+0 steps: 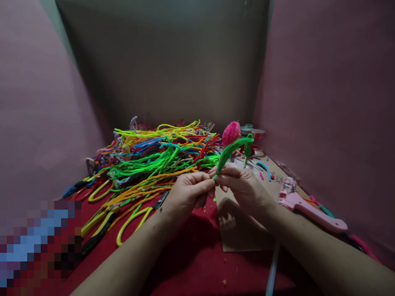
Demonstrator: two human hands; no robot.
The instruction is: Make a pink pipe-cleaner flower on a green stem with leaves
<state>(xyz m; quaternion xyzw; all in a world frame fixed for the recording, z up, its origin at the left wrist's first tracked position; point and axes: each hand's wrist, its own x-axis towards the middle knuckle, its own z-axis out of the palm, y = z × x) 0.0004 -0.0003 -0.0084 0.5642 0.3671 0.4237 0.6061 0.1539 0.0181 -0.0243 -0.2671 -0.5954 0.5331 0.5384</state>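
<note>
Both hands meet at the lower end of a green pipe-cleaner leaf (230, 152), which curves up and to the right. My left hand (193, 189) pinches the leaf's base between thumb and forefinger. Just beside it, my right hand (242, 185) also has its fingers closed on the base. Behind the leaf stands a pink pipe-cleaner flower bud (231, 132). A second, smaller green piece (247, 148) rises to the right of the leaf. Part of the leaf's base is hidden by my fingers.
A heap of colourful pipe cleaners (163, 152) spreads across the back left. Yellow-handled scissors (135, 224) and yellow-black pliers (101, 226) lie at the left. A pink glue gun (311, 209) and a glue stick (273, 271) are at the right, near a cardboard sheet (237, 242) on red cloth (185, 263).
</note>
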